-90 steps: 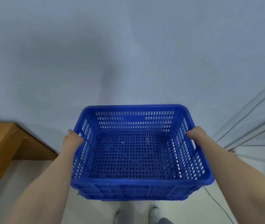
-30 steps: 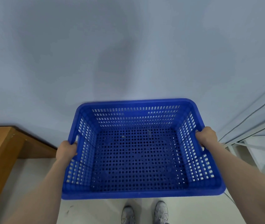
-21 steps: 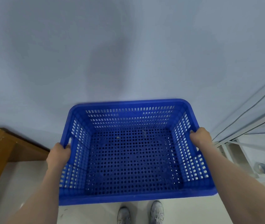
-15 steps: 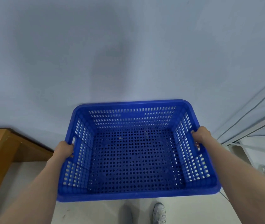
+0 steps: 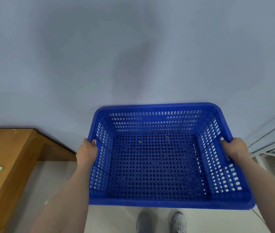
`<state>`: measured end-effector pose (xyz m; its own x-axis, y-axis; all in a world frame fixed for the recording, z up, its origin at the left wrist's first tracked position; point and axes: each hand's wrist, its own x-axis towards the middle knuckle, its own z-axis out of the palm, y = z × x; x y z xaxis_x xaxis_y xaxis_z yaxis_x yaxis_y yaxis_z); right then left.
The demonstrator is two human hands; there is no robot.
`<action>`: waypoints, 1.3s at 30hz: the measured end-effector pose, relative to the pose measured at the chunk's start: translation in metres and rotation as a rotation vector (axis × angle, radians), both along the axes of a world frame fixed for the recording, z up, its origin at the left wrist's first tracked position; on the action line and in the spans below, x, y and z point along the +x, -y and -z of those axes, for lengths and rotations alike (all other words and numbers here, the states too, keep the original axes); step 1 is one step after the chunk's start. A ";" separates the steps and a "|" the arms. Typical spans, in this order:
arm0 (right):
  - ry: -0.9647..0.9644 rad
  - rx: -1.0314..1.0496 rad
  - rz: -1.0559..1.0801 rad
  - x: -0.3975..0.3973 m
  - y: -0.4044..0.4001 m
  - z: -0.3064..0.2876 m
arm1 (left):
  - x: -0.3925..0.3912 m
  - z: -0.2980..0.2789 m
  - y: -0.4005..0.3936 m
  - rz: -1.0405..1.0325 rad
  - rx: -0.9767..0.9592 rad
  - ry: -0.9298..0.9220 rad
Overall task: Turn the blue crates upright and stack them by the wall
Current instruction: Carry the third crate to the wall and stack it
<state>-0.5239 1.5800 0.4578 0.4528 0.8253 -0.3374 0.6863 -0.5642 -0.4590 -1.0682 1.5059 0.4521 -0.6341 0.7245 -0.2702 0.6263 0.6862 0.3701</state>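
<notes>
One blue perforated crate (image 5: pixel 156 165) is upright, open side up and empty, held in front of me close to the pale wall (image 5: pixel 133 56). My left hand (image 5: pixel 87 153) grips its left rim by the handle slot. My right hand (image 5: pixel 234 148) grips the right rim at the opposite handle slot. The crate's far edge is near the wall. What lies under the crate is hidden by it. No other crate is visible.
A wooden table (image 5: pixel 4 162) stands at the left against the wall, with a small green piece on it. A white frame with cables (image 5: pixel 271 142) runs along the right. My shoes (image 5: pixel 162 222) show on the light floor below the crate.
The crate, held in both hands throughout, has shifted to the right in view and sits a little lower. More of the wooden table shows at the left.
</notes>
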 end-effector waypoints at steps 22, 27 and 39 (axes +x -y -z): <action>-0.016 -0.029 0.044 -0.003 0.003 -0.005 | -0.004 0.010 0.000 0.026 0.005 -0.061; -0.206 -0.029 0.126 0.000 0.001 -0.007 | -0.011 0.005 0.007 0.051 0.023 0.071; -0.035 -0.045 0.087 -0.008 0.003 -0.013 | -0.014 0.013 -0.003 -0.063 -0.020 0.065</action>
